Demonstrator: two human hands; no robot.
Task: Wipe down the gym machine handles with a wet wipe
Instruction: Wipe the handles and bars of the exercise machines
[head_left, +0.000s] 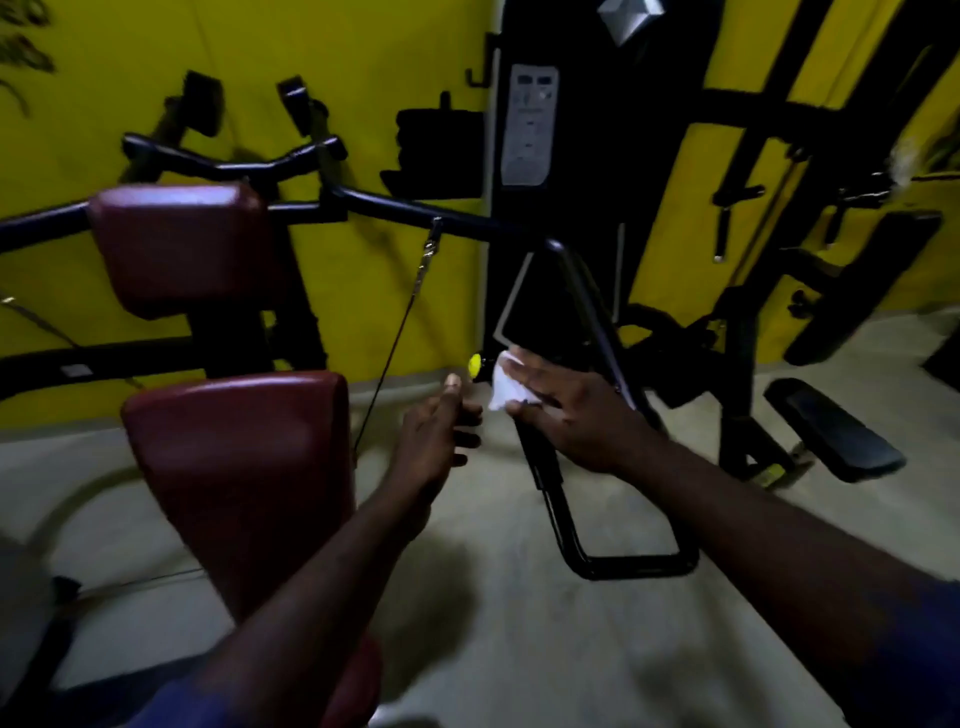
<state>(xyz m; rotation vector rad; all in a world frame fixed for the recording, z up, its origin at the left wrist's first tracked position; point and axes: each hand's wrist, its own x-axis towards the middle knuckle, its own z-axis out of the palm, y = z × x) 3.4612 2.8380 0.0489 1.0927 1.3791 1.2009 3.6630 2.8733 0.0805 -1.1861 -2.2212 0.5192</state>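
Two hands: both reach forward above the floor (493, 649); only the right hand (566, 410) has the wet wipe (503, 387).
Right fingers: laid long over the top of the wipe with the thumb under it, so the cloth is pinched between them. Whether they close right round the bar beneath, I cannot tell.
Wet wipe: a bunched white wad at the lower left corner of the triangular handle (592, 312), where its grey tubes meet the black lower loop (623, 565). It is just beside the yellow knob (474, 365).
Left hand (439, 436): empty, fingers loosely spread and nearly straight, thumb raised. It is near the wipe but apart from it and from the handle.
Risk, swinging: the handle looks free to move. With the left hand not steadying it, a firm rub would likely push it away, and the wipe would skate over the tube rather than clean it.
Risk, coverage: the wipe is crumpled small at one corner, so the long grey sides, the top corner and the black loop may get skipped.
Risk, dropping: a hold between fingers and thumb is light, and dragging along the tube could pull the wipe out onto the floor.
Risk, snagging: the knob sits just beside the cloth and could catch it.
Risk, light: the room is dim and the view blurred, so missed patches would be hard to spot.
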